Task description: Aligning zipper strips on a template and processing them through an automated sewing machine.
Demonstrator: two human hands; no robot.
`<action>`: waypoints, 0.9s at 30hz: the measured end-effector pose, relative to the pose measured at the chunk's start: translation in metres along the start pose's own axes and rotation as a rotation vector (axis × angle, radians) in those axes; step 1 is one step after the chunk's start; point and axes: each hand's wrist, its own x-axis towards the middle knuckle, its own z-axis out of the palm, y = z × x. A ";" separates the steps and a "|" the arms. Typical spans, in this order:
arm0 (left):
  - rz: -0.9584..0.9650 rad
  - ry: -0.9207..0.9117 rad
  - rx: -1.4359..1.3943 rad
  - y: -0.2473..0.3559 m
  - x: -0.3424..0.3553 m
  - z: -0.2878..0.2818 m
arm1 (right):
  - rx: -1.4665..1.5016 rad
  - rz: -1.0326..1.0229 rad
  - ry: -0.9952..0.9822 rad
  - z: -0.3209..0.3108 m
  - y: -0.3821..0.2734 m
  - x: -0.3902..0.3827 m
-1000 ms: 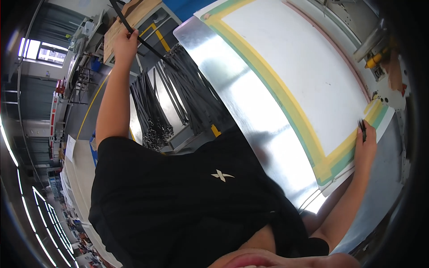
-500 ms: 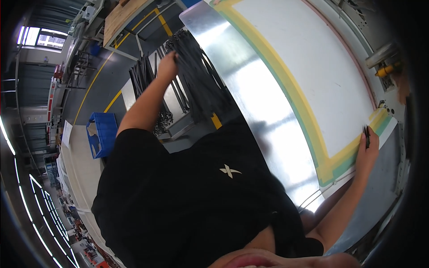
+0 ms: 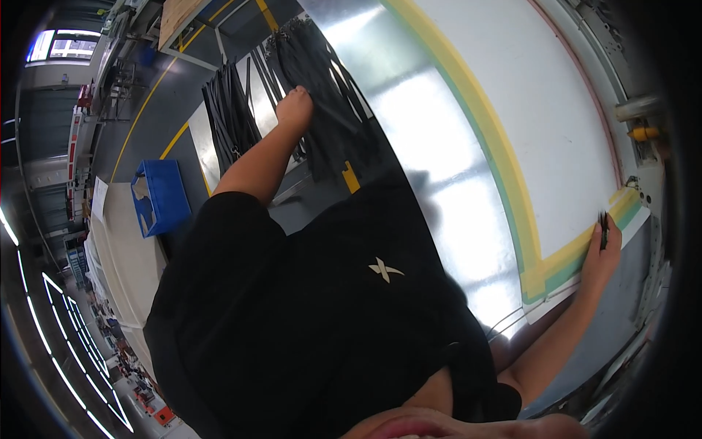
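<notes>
- At the upper centre of the frame, the left hand [image 3: 295,108] is now down at the heap of black straps [image 3: 322,88]; a second ago it was farther up and left, holding one strap raised.
- Its fingers are curled, but I cannot tell whether that grip is pinching a strap.
- Near the right edge, the right hand [image 3: 602,252] has stayed at the lower corner of the white panel [image 3: 556,139], beside its yellow and green tape border [image 3: 506,161]; its grip still pinches a small dark tool [image 3: 604,233].
- The straps lie in two bunches on a low silvery desk [image 3: 202,139], left of the shiny metal desk [image 3: 468,219] bearing the panel.
- At centre left, the blue crate [image 3: 170,192], mostly hidden behind the arm a second ago, is now in plain view. Something pale [image 3: 141,189] shows at its left opening, perhaps contents; the edge of the view is too poor to be sure.
</notes>
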 end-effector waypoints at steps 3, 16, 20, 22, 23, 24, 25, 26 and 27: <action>-0.034 0.039 -0.097 -0.002 -0.010 0.003 | -0.004 0.005 -0.001 0.000 0.004 0.002; -0.847 -0.158 -0.140 -0.206 -0.073 0.000 | -0.026 0.059 0.004 0.000 0.006 0.001; -0.773 -0.149 -0.144 -0.210 -0.084 0.019 | -0.051 0.077 -0.024 -0.001 0.008 0.001; -0.715 -0.106 -0.135 -0.210 -0.082 0.028 | -0.055 0.080 -0.022 -0.002 0.008 0.001; -0.689 -0.087 -0.123 -0.209 -0.080 0.032 | -0.073 0.070 -0.022 -0.002 0.008 0.002; -0.665 -0.072 -0.112 -0.210 -0.076 0.035 | -0.091 0.059 -0.023 -0.002 0.008 0.002; -0.657 -0.086 -0.113 -0.212 -0.071 0.036 | -0.093 0.056 -0.007 -0.003 0.008 0.002; -0.648 -0.105 -0.115 -0.215 -0.067 0.036 | -0.101 0.057 -0.020 -0.003 0.007 0.002; -0.638 -0.126 -0.115 -0.216 -0.064 0.036 | -0.092 0.069 -0.021 -0.003 0.006 0.002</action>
